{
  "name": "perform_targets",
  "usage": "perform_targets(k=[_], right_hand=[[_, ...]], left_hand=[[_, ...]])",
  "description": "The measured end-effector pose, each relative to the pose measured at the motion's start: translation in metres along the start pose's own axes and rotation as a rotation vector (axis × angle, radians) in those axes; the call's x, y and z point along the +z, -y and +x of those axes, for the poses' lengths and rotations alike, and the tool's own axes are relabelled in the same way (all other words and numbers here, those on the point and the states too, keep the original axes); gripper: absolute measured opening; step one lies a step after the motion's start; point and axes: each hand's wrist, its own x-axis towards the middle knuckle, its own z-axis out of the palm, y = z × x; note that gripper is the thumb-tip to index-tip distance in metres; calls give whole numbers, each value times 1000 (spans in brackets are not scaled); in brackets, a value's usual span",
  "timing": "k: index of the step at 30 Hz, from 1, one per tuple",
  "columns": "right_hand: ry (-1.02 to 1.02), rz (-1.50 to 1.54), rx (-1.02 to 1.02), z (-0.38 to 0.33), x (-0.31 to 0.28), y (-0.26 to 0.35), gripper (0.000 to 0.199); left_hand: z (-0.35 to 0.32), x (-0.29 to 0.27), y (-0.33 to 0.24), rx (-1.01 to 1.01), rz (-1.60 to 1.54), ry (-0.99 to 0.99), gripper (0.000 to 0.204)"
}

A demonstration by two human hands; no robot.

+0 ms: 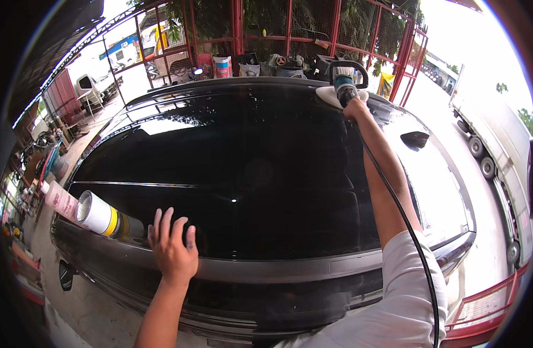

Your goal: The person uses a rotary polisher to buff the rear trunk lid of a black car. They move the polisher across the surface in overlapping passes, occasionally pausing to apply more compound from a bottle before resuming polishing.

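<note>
A black car roof (260, 168) fills the middle of the view, glossy and reflecting the sky. My right hand (353, 107) reaches far across it and grips a handheld electric polisher (345, 84) whose white pad (330, 95) lies on the roof's far edge. A black power cord (394, 197) runs from the tool back along my right arm. My left hand (172, 246) rests flat, fingers spread, on the near edge of the roof. Just left of it lie a white bottle with a yellow band (98, 213) and a pink-and-white bottle (60, 200).
A red metal fence (336, 29) with several containers at its foot stands beyond the car. A white truck (492, 145) is parked on the right. A red rail (487, 307) sits at lower right. Clutter lines the left side.
</note>
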Motion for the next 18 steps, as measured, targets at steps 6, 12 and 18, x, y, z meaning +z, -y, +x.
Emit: perform_targets(k=[6,12,18], right_hand=[[53,37,-108,-27,11,72,110],[424,388,-69,-80,9,161,100],[495,550,-184,-110,21,240,93]], left_hand=[[68,44,-55,514,-110,-12,46],[111,94,-21,494,-373,-5,47],[110,97,-19,358,-456,141,44]])
